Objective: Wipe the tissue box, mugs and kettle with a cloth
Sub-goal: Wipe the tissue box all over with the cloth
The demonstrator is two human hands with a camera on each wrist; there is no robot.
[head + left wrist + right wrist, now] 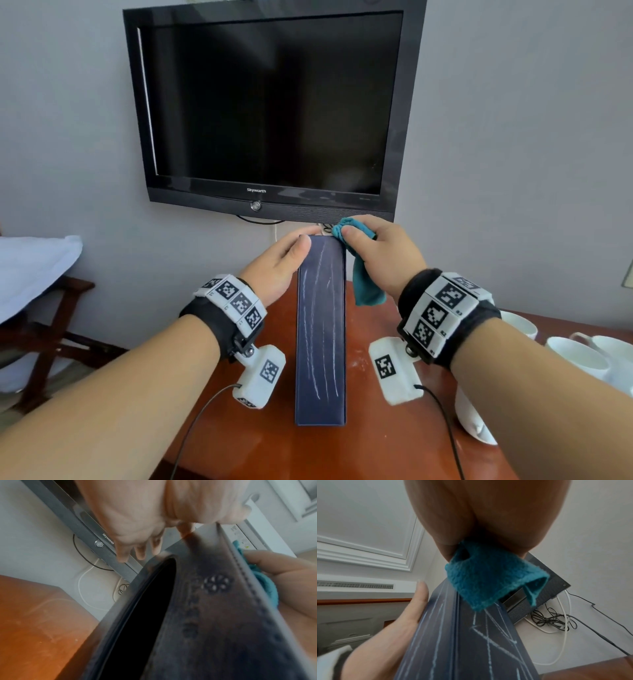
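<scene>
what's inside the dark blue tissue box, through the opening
In the left wrist view the tissue box shows its opening as plain black; no tissue sticks out. Whether any lie deeper cannot be seen, since the inside is dark.

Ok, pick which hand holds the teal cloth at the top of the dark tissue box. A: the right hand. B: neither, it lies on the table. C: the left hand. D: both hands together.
A: the right hand grips the teal cloth at the tissue box's top corner, while the left hand only steadies the box's other side.
</scene>
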